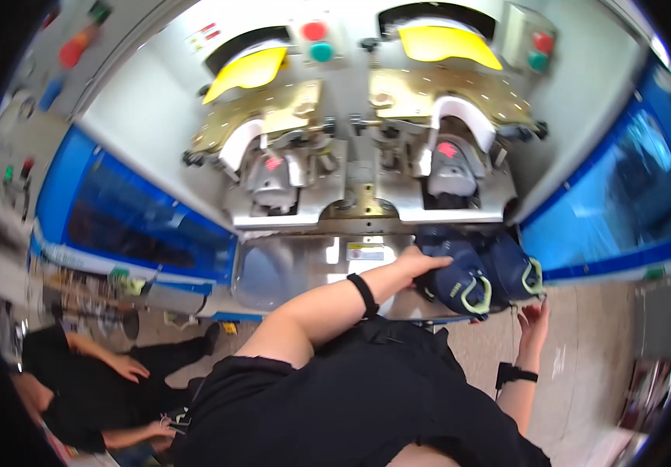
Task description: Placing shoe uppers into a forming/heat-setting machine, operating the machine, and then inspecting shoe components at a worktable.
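Head view: left hand (423, 266) clasps the side of one navy shoe (456, 276), thumb over its upper, while the right hand (534, 317) has curled fingers at the heel of a second navy shoe (511, 268), whether gripping or merely touching I cannot tell. Shoes sit side by side over the right end of the metal worktop (296, 268), toes toward the right-hand machine station (452, 179). Good handling probably means steadying both heels evenly, squashing neither upper, keeping the pair aligned.
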The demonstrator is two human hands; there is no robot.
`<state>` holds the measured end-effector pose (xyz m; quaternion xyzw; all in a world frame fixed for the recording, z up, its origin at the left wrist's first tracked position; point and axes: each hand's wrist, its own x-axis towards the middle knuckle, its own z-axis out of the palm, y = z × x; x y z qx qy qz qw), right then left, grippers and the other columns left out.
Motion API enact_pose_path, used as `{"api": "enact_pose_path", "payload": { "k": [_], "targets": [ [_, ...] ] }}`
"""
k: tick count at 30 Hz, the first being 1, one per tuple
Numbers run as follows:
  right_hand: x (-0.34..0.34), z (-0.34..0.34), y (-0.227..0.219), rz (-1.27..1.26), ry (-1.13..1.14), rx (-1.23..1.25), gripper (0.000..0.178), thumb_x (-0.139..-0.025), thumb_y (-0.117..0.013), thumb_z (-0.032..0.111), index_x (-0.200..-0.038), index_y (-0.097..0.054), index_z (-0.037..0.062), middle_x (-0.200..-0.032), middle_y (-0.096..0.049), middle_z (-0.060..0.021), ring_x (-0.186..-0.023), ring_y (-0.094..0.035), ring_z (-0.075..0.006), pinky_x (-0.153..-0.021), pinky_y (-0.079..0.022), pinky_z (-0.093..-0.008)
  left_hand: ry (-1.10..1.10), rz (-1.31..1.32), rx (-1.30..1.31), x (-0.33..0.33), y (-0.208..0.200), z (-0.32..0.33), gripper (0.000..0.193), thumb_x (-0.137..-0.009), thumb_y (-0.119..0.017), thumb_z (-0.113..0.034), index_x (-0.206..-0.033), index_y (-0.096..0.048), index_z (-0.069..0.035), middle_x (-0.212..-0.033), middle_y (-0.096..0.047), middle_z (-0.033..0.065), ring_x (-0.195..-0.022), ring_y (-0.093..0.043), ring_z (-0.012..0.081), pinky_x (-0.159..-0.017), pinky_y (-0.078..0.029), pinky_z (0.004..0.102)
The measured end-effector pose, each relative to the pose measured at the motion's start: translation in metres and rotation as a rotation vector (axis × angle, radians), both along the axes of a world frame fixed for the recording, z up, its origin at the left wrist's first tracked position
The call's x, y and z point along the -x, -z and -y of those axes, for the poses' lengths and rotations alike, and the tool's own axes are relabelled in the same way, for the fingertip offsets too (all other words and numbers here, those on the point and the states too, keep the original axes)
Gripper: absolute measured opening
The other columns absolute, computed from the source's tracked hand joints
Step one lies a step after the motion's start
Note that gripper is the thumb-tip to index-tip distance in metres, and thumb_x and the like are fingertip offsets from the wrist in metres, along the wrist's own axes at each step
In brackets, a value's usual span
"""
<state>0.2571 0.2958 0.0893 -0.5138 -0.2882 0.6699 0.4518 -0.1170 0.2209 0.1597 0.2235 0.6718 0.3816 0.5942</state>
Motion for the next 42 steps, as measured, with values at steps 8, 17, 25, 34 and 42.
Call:
{"api": "enact_pose_path", "payload": {
  "k": [8,17,25,34,42],
  "targets": [
    [0.020,-0.018,-0.004,-0.282,-0.502,0.061,0.063,-0.094,-0.045,0.060,-0.133,-0.050,0.0100,-0.130,-0.056,-0.0065,-0.115,-0.054,-0.0233,-0.094,-0.044,-0.0407,-0.019,0.135,-0.168,0.008,0.021,0.011,0.061,-0.073,-0.085,-0.023,-0.122,-0.058,0.001,-0.113,-0.066,0.0135,-0.102,-0.065,0.0217,-0.088,-0.054,0.0371],
    [0.054,-0.021,-0.017,-0.271,-0.521,0.207,0.062,-0.093,-0.059,0.045,-0.140,-0.044,0.0075,-0.139,-0.051,-0.0091,-0.128,-0.048,-0.0265,-0.108,-0.038,-0.0461,0.048,0.234,-0.059,0.012,0.009,0.012,0.060,-0.075,-0.083,-0.025,-0.125,-0.056,-0.004,-0.110,-0.067,0.0126,-0.094,-0.069,0.0250,-0.080,-0.058,0.0424],
    [0.061,-0.041,-0.042,-0.148,-0.930,0.021,0.098,-0.079,-0.073,0.047,-0.148,-0.024,-0.0022,-0.143,-0.043,-0.0137,-0.131,-0.044,-0.0223,-0.106,-0.037,-0.0365,0.237,0.038,0.115,0.023,-0.026,0.002,0.084,-0.066,-0.087,-0.037,-0.133,-0.047,-0.006,-0.115,-0.064,0.0111,-0.099,-0.063,0.0210,-0.071,-0.052,0.0360],
    [0.086,-0.033,-0.076,-0.238,-1.053,0.034,0.075,-0.085,-0.065,0.029,-0.146,-0.033,-0.0009,-0.139,-0.050,-0.0107,-0.127,-0.050,-0.0239,-0.106,-0.040,-0.0374,0.180,0.090,-0.187,0.030,-0.022,0.045,0.070,-0.074,-0.083,-0.032,-0.129,-0.053,-0.002,-0.113,-0.065,0.0092,-0.097,-0.064,0.0166,-0.078,-0.054,0.0298],
    [0.108,-0.036,-0.065,-0.160,-1.344,0.134,0.066,-0.083,-0.065,0.027,-0.141,-0.041,0.0087,-0.131,-0.056,-0.0083,-0.116,-0.058,-0.0252,-0.096,-0.050,-0.0410,-0.237,0.164,-0.252,-0.002,-0.056,0.154,0.067,-0.069,-0.086,-0.032,-0.124,-0.056,-0.008,-0.104,-0.067,0.0070,-0.089,-0.066,0.0174,-0.064,-0.055,0.0330]
  ]
}}
